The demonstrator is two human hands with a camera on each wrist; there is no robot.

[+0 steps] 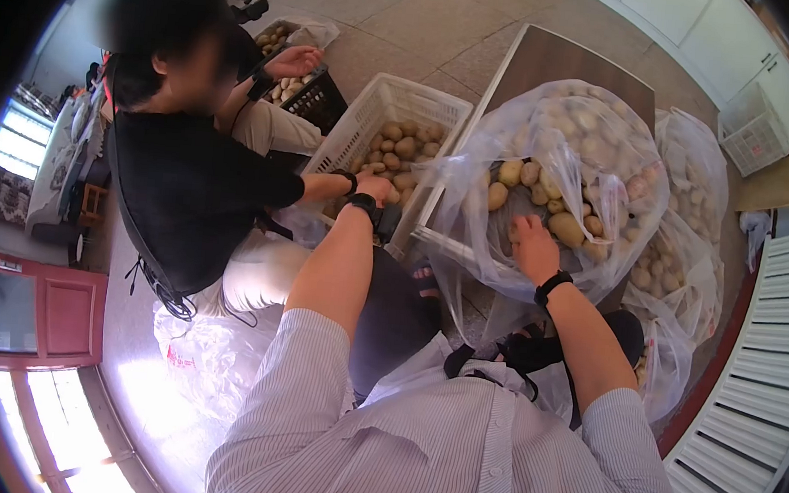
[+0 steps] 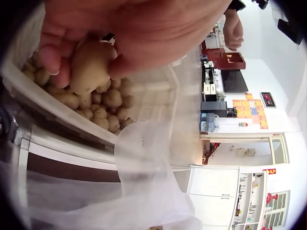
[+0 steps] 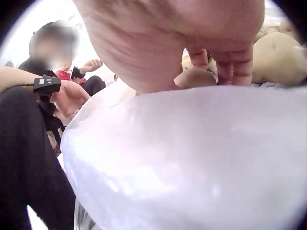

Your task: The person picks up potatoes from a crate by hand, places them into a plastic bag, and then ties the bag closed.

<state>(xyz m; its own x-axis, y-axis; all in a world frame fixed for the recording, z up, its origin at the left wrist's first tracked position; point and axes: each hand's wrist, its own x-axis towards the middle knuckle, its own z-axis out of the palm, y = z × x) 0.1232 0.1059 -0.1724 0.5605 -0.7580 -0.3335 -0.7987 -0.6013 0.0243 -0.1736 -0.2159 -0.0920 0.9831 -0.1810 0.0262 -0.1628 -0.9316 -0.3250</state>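
My left hand [image 1: 377, 188] is over the white crate [image 1: 465, 113]; in the left wrist view its thumb and fingers hold a tan potato [image 2: 90, 69], with more potatoes [image 2: 103, 112] below. The other person's near hand is beside it in the head view, partly hidden. My right hand [image 1: 535, 248] reaches into the opening of a clear plastic bag [image 1: 472, 197] of potatoes [image 1: 566, 228]. The right wrist view has a brown potato [image 3: 195, 76] between that hand's thumb and fingers, its lower part hidden by the bag film [image 3: 192, 143].
Beside the crate sits a person in a black top [image 1: 204, 194], one hand [image 1: 300, 60] raised. A black basket [image 1: 318, 101] stands beyond. More filled bags [image 1: 692, 177] lie right of the brown board [image 1: 557, 69]; a crumpled bag [image 1: 210, 352] is on the floor at left.
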